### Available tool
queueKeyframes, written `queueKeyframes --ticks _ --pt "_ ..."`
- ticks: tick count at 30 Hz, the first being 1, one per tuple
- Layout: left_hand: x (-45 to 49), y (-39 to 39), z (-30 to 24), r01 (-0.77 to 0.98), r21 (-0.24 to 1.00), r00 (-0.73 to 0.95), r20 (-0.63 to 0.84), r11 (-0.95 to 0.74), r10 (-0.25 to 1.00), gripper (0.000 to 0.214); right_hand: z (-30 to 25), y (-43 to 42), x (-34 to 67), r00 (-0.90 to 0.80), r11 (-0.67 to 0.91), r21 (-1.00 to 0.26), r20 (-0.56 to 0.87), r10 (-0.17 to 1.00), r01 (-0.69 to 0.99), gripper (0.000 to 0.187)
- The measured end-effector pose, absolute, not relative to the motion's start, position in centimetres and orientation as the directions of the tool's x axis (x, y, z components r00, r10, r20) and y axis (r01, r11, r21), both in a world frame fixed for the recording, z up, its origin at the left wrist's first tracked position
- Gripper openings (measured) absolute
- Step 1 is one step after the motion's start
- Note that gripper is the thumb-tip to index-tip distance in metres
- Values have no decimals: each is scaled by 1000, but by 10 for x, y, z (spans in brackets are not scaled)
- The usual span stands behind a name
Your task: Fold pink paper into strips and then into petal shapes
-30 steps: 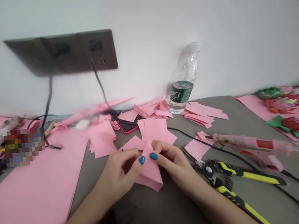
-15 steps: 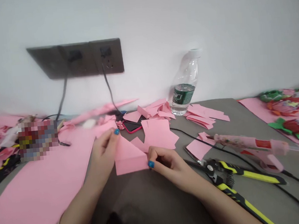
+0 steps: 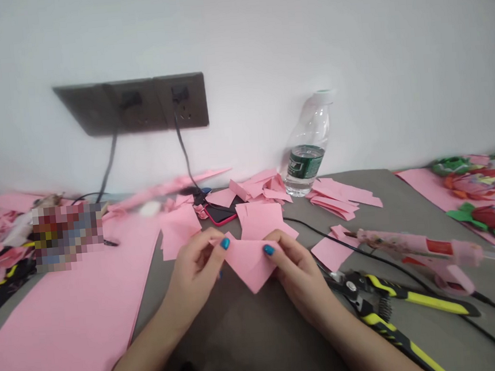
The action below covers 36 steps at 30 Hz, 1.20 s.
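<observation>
Between my two hands is a small piece of pink paper (image 3: 250,261), turned so that one corner points down toward me. My left hand (image 3: 200,264) pinches its left corner between thumb and fingers. At the right corner my right hand (image 3: 295,265) grips it the same way, thumb on the near face. The fingers behind the paper are partly hidden. Just beyond lie several pink paper squares (image 3: 259,219), and another pink sheet (image 3: 178,229) rests behind my left hand.
Large pink sheets (image 3: 81,315) cover the left side. On the right are pliers with yellow-black handles (image 3: 365,293), a pink glue gun (image 3: 426,250) with its cord, and paper flowers (image 3: 488,216). A water bottle (image 3: 307,151) and a phone (image 3: 220,214) stand and lie near the wall.
The pink paper has turned from lying square to corner-down. My left hand has moved right and lower, and my right hand has shifted slightly right, bringing both level at its corners.
</observation>
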State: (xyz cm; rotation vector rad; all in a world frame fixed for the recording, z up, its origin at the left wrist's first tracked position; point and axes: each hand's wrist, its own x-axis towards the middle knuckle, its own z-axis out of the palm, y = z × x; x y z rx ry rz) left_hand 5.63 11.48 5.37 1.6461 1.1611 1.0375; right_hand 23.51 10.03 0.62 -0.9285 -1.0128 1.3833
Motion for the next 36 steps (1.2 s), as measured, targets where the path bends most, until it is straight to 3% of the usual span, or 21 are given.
queueKeyframes --ticks 4,8,11,16,19,24,28,33,36 --pt "55 114 51 265 949 445 37 -171 895 17 2 102 236 114 4 -888 -55 992 -460 34" --pt "56 112 48 289 954 484 -73 -81 872 16 2 101 238 54 42 -937 25 998 -347 28" --pt "58 111 47 290 955 424 -73 -59 903 20 3 99 238 19 105 -951 104 994 -291 30" --pt "60 113 47 257 958 160 88 -128 983 18 4 96 232 -111 83 -953 120 987 -290 29" --pt "63 113 47 198 971 235 87 -135 968 21 4 97 230 -67 55 -949 80 995 -309 26" --pt "63 108 45 201 980 396 -96 16 913 14 5 101 234 81 91 -931 66 994 -355 29" --pt "59 108 47 234 971 299 -124 54 946 19 10 98 236 19 114 -965 113 993 -237 25" --pt "59 112 50 174 982 173 -99 69 980 18 11 97 235 -26 46 -967 54 998 -251 25" --pt "61 112 50 174 984 212 -83 46 974 16 7 99 236 60 2 -941 -20 998 -337 29"
